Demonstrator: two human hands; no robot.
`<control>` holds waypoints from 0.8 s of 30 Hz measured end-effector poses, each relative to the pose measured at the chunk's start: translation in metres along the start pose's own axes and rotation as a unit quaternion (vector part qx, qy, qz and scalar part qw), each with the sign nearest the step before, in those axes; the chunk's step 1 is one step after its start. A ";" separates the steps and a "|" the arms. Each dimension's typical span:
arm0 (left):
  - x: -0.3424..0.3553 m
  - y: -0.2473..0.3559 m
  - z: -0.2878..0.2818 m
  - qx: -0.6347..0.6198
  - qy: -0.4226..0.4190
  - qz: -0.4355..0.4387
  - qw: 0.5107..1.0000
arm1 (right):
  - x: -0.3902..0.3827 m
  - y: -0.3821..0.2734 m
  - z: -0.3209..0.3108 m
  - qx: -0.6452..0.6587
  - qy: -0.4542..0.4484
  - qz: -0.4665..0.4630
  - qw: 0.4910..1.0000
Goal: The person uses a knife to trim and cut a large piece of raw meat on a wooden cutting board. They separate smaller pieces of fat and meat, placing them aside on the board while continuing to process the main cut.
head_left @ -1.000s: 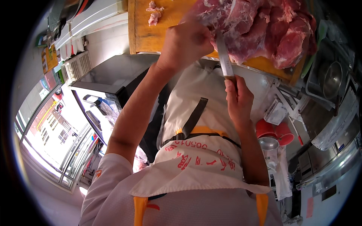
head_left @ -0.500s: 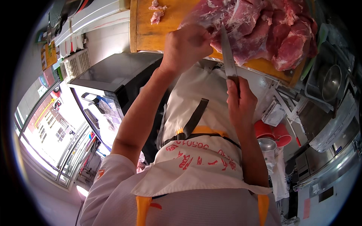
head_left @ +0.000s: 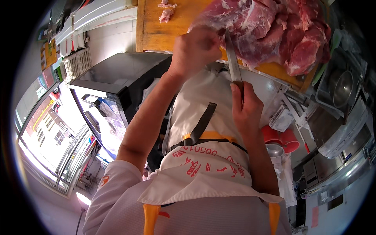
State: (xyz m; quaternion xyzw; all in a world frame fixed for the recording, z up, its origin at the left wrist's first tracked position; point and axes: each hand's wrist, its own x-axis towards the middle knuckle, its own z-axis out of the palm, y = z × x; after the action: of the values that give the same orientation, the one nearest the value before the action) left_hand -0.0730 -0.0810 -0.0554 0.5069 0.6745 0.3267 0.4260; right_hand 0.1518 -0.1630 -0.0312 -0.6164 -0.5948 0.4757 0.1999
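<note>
A large piece of red raw meat (head_left: pixel 266 33) with white membrane lies on a wooden board (head_left: pixel 154 35), beside small pale scraps (head_left: pixel 165 13). My left hand (head_left: pixel 196 53) is closed at the meat's near left edge, its fingertips gripping there and partly blurred. My right hand (head_left: pixel 246 107) is wrapped round the handle of a long knife (head_left: pixel 233 60), whose blade points up toward the meat, just right of my left hand; its tip is at the meat's surface.
A dark metal-topped cabinet (head_left: pixel 109 68) stands below the board's left side. Steel pans and a bowl (head_left: pixel 340 88) are at the right, red buckets (head_left: pixel 274 135) lower right. A bright window (head_left: pixel 51 129) is at far left, a white ledge (head_left: pixel 88 19) upper left.
The knife tip has shifted slightly, and my right hand sits a little lower than a second ago. My left hand stays at the meat's edge. The board and meat appear slightly farther right.
</note>
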 end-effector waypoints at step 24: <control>-0.023 -0.016 -0.010 -0.005 -0.052 -0.058 0.997 | -0.011 -0.008 0.005 -0.055 0.011 -0.019 0.998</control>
State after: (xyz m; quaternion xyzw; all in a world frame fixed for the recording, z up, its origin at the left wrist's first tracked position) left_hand -0.0858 -0.1077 -0.0589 0.4809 0.6780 0.2786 0.4811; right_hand 0.1455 -0.1731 -0.0231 -0.6206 -0.6293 0.4313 0.1809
